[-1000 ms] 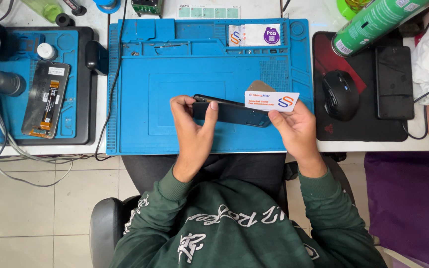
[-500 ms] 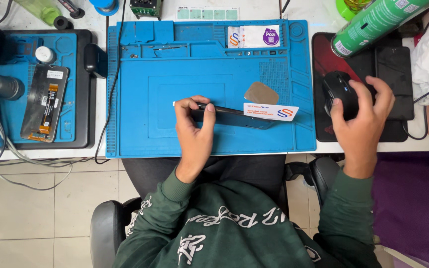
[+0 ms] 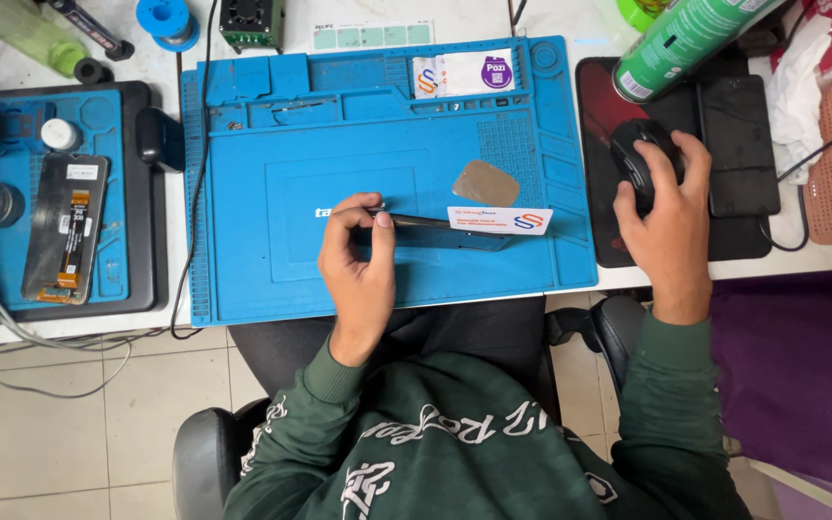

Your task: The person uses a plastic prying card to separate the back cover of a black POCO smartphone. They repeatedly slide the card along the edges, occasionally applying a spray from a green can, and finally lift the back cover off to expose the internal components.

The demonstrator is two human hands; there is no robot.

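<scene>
Two hands apart — my left hand pinches the dark phone by its left end, white card wedged at its right, while my right hand cups the mouse.

Even, bright, diffuse lighting is seen across the whole view, apparently from overhead; no lamp is shown. Shadows are soft and short: a faint one is cast under the left hand on the blue mat, and a darker band lies beneath the desk edge toward the floor. Mild glare is visible on the metal plate and along the green spray can. Focus is sharp at the centre, with fine mat texture resolved. Slight softening and wide-angle stretching are noted at the corners, where the spray can appears elongated. No motion blur is detected on the right hand.
</scene>
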